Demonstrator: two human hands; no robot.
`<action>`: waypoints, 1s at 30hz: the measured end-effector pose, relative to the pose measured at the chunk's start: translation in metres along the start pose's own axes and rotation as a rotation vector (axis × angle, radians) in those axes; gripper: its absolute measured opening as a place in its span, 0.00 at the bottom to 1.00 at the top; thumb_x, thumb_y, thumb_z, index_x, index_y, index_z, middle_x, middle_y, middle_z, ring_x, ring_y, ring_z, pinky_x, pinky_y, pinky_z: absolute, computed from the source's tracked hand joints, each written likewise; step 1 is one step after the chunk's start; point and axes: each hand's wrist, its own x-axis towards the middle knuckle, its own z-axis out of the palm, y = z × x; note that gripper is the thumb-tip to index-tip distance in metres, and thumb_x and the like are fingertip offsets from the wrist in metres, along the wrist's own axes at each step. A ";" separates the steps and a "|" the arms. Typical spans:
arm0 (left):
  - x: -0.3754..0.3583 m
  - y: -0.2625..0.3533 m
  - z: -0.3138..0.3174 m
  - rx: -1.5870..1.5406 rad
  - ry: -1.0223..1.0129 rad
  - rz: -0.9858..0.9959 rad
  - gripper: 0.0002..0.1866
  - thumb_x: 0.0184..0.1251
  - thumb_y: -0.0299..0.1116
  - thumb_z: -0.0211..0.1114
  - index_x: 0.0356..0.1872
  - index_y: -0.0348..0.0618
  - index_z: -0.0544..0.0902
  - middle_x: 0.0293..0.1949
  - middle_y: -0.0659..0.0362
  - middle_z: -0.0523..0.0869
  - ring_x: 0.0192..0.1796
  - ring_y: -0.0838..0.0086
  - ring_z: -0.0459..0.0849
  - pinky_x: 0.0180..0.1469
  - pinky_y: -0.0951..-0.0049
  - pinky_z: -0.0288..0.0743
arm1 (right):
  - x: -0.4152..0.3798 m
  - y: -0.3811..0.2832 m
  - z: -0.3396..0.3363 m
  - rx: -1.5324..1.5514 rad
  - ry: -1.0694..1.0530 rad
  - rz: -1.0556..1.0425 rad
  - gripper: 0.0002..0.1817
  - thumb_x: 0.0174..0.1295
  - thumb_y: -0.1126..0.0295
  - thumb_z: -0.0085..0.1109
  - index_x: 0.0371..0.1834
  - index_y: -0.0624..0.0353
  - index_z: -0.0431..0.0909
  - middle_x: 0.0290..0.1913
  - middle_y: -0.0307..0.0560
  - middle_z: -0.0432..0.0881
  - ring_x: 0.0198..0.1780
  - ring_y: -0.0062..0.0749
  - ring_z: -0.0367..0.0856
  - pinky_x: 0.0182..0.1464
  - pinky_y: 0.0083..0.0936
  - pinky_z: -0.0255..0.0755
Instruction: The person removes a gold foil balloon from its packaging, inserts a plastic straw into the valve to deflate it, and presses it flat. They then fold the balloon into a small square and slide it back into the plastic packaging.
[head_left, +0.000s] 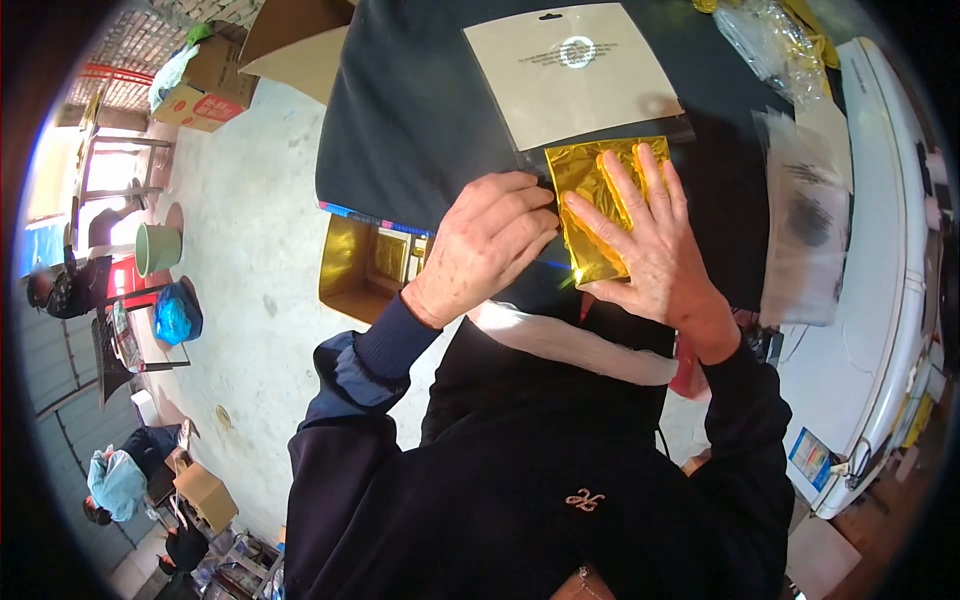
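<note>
A shiny gold foil packet [585, 165] lies on the dark cloth in front of me. My right hand [650, 240] rests flat on it, fingers spread and pressing the foil. Close by its left edge, my left hand [490, 240] is curled with the fingertips drawn together; whatever they pinch, if anything, is hidden. Just beyond the packet lies a pale card [570, 95] with a hanging slot, small print and a round clear spot, apparently in a clear sleeve.
The dark cloth [400, 120] covers the work surface. Clear plastic sleeves [805, 220] are stacked at the right, below crumpled clear wrapping [765, 50]. An open carton [345, 270] with gold pieces stands at lower left. Other people [120, 480] sit farther left.
</note>
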 end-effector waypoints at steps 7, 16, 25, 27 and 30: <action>-0.024 0.006 0.008 0.103 -0.043 0.046 0.21 0.71 0.38 0.75 0.62 0.45 0.92 0.67 0.54 0.89 0.74 0.55 0.82 0.76 0.47 0.74 | 0.001 -0.001 -0.002 -0.017 -0.009 0.000 0.52 0.55 0.41 0.77 0.86 0.45 0.75 0.90 0.67 0.58 0.89 0.79 0.50 0.88 0.72 0.41; -0.032 0.009 0.018 0.138 -0.043 0.016 0.24 0.70 0.38 0.74 0.66 0.50 0.89 0.71 0.58 0.84 0.78 0.60 0.77 0.81 0.49 0.68 | 0.001 -0.002 -0.002 -0.001 -0.070 0.034 0.55 0.55 0.38 0.81 0.87 0.41 0.73 0.90 0.67 0.57 0.90 0.80 0.46 0.89 0.75 0.36; -0.028 0.010 0.020 0.199 -0.075 0.018 0.21 0.72 0.44 0.72 0.64 0.56 0.90 0.71 0.55 0.82 0.79 0.56 0.75 0.80 0.47 0.67 | 0.002 -0.003 -0.004 -0.015 -0.087 0.041 0.55 0.55 0.37 0.81 0.87 0.40 0.72 0.90 0.67 0.56 0.91 0.78 0.44 0.90 0.72 0.35; -0.028 0.010 0.020 0.202 -0.079 0.021 0.21 0.71 0.45 0.73 0.64 0.57 0.90 0.71 0.54 0.82 0.79 0.55 0.74 0.80 0.46 0.67 | 0.002 -0.003 -0.004 -0.019 -0.087 0.042 0.55 0.55 0.36 0.81 0.87 0.40 0.73 0.90 0.66 0.56 0.91 0.78 0.43 0.90 0.71 0.34; -0.029 0.010 0.020 0.206 -0.087 0.032 0.22 0.71 0.46 0.73 0.64 0.57 0.90 0.71 0.54 0.81 0.80 0.53 0.73 0.80 0.46 0.67 | 0.001 -0.002 -0.004 -0.027 -0.091 0.042 0.55 0.55 0.36 0.81 0.87 0.40 0.73 0.90 0.66 0.56 0.91 0.77 0.43 0.90 0.71 0.33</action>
